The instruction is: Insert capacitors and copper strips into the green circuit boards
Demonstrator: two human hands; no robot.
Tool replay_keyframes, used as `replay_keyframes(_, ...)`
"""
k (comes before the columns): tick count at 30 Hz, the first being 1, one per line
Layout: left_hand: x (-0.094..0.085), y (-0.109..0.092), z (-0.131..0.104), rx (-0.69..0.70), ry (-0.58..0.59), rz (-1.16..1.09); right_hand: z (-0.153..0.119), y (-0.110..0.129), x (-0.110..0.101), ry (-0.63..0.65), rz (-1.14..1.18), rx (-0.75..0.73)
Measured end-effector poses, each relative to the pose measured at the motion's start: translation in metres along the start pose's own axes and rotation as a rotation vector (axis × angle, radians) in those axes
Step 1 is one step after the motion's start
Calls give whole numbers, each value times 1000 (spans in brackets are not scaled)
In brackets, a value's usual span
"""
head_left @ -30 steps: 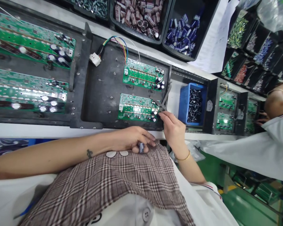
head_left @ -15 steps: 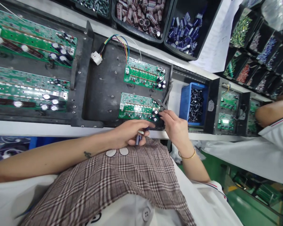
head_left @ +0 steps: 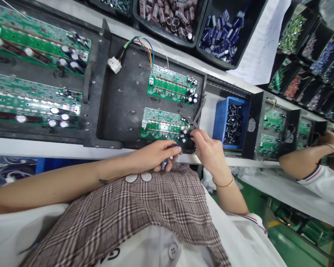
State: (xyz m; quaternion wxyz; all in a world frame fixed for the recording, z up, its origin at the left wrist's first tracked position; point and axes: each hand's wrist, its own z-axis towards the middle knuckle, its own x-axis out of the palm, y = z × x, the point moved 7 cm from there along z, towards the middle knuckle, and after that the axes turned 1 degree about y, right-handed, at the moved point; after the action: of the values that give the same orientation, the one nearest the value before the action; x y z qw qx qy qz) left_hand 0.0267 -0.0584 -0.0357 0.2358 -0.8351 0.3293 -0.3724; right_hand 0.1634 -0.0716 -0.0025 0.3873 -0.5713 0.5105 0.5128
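Observation:
My left hand [head_left: 158,155] is closed around a few blue capacitors [head_left: 164,164], just in front of the fixture's front edge. The fingers of my right hand [head_left: 207,148] pinch a dark capacitor [head_left: 188,135] at the right end of the nearer green circuit board [head_left: 165,125]; the fingers partly hide it. Other small capacitors stand on that end of the board. Behind it lies a second circuit board [head_left: 171,85], with coloured wires [head_left: 150,55] running to a white connector [head_left: 114,65]. Both boards sit in a black fixture tray [head_left: 119,107].
A blue bin [head_left: 221,122] of small dark capacitors stands right of the tray. Behind are black bins of brown capacitors [head_left: 169,18] and blue capacitors [head_left: 221,33]. Another fixture with boards [head_left: 30,100] lies left. A co-worker's arm [head_left: 300,161] reaches in at right.
My left thumb has closed in over the capacitors. My right hand stays at the board's right end. The co-worker's arm has moved left, further into view.

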Motion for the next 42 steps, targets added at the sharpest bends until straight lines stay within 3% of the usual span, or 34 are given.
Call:
replay_keyframes(10, -7, 3, 2, 57, -66, -111, 0, -2, 1, -34, 9, -56)
replay_keyframes(20, -8, 0, 6, 88, -46, -211, 0, -1, 6, -13, 47, -137)
replay_keyframes(23, -8, 5, 5, 89, 1, -228, -1, 2, 0, -69, 187, -132)
replay_keyframes(27, -2, -2, -3, 65, 80, -112, -4, 9, -25, -169, 580, -18)
replay_keyframes(30, 2, -44, 5, 80, 122, 92, -8, 4, -47, -341, 766, 81)
replay_keyframes(32, -6, -103, 24, 203, 54, 224, -16, -16, -61, -593, 787, 270)
replay_keyframes(34, -30, -177, 46, 430, -109, 282, -25, -32, -65, -752, 783, 392)
replay_keyframes(36, -67, -238, 65, 583, -306, 408, -28, -38, -60, -759, 778, 393)
replay_keyframes(37, -92, -257, 72, 588, -457, 535, -29, -39, -55, -734, 775, 384)
replay_keyframes(40, -166, -274, 81, 448, -884, 926, -35, -38, -28, -630, 793, 410)
replay_keyframes(42, -196, -265, 84, 397, -933, 1064, -38, -34, -7, -548, 832, 440)
